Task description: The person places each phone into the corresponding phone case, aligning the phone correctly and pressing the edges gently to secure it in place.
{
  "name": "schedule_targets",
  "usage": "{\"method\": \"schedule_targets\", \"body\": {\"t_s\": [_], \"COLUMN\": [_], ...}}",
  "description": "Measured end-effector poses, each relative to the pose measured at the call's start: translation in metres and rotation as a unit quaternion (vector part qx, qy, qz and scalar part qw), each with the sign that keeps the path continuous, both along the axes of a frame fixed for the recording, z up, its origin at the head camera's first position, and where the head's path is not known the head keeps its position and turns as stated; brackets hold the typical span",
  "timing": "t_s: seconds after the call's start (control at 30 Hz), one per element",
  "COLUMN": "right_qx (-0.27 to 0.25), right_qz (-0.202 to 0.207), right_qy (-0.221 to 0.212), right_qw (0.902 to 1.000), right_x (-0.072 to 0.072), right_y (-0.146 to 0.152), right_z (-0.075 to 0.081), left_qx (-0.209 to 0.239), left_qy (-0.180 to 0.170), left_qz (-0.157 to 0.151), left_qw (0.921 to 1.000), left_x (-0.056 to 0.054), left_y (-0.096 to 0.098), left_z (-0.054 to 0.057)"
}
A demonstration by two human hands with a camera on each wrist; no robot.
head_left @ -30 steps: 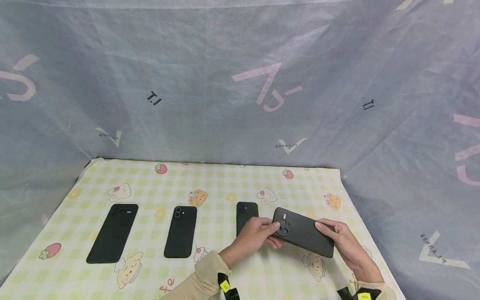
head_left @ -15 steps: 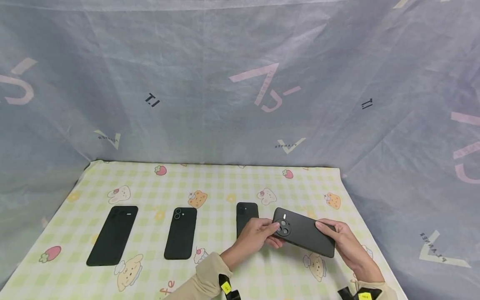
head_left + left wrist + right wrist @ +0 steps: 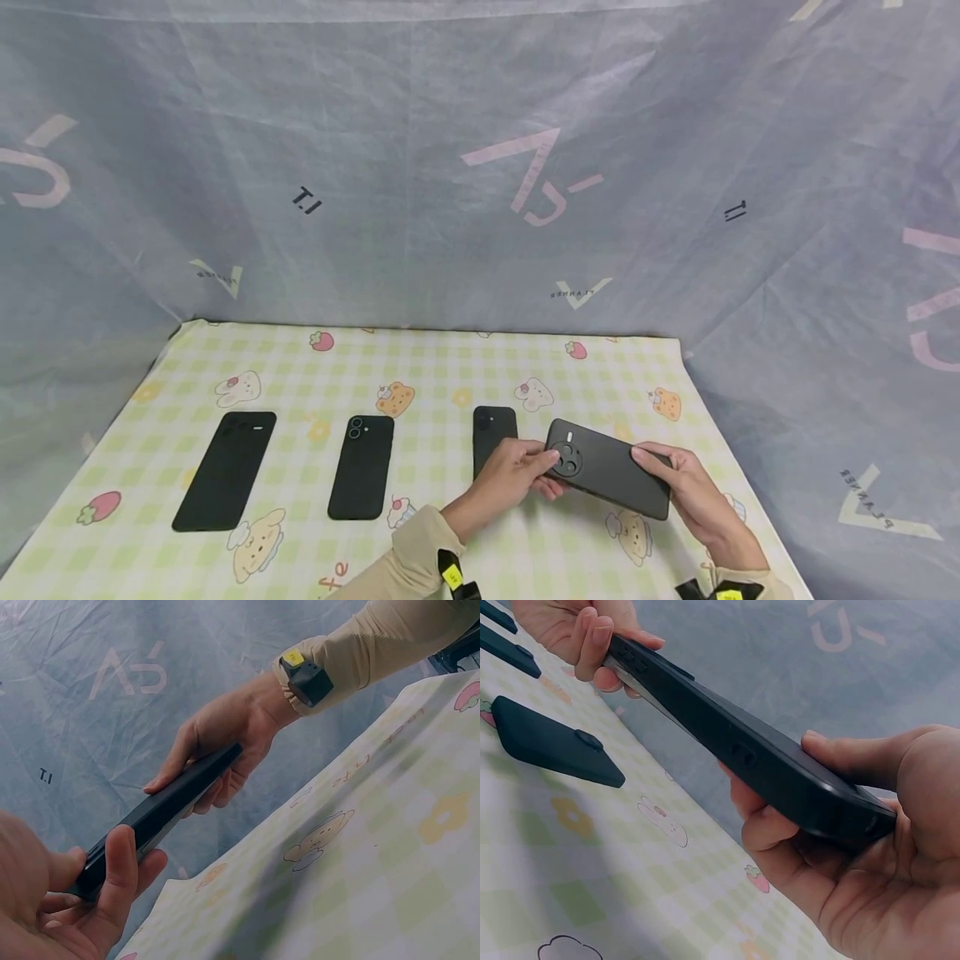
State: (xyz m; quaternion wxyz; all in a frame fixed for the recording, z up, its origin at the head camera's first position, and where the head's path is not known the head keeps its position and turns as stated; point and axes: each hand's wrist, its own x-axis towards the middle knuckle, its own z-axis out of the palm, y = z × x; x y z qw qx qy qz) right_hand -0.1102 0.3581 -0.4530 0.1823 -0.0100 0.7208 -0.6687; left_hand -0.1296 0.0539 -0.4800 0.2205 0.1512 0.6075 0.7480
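Both hands hold a black phone [image 3: 609,472] above the table, its camera side up. In the head view it slants down to the right, with the round camera ring at its left end. My left hand [image 3: 507,473] pinches that camera end, thumb on top and fingers underneath. My right hand [image 3: 691,486] grips the opposite end, with the thumb [image 3: 855,756] across the back and fingers curled below. A lighter strip shows along the underside in the right wrist view. Behind my left hand lies another black phone [image 3: 493,425], partly hidden by it.
Two more black phones, one with two lenses [image 3: 362,475] and a larger one [image 3: 227,475], lie camera side up to the left. A green checked cloth [image 3: 435,367] with cartoon prints covers the table. A grey-blue fabric curtain [image 3: 405,208] encloses the back and sides.
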Motion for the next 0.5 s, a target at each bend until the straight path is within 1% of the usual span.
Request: {"method": "schedule_targets", "body": {"t_s": [0.23,0.33,0.5], "right_qx": [-0.011,-0.014,-0.016], "right_qz": [0.007,0.012,0.021], "right_qy": [0.015,0.017,0.008], "right_qw": [0.9998,0.9997,0.9996], "right_x": [-0.0005,-0.0006,-0.0003], "right_y": [-0.0008,-0.0006,0.0003], "right_z": [-0.0036,-0.0048,-0.0053], "left_qx": [0.003,-0.01,-0.029], "left_qy": [-0.003,0.007,0.026], "left_qz": [0.0,0.001,0.002], "left_qw": [1.0,0.9999,0.9992], "left_x": [-0.0002,-0.0007,-0.0007], "left_y": [-0.0003,-0.0006,-0.0015], "left_z": [0.0001,-0.0004,-0.0004]}}
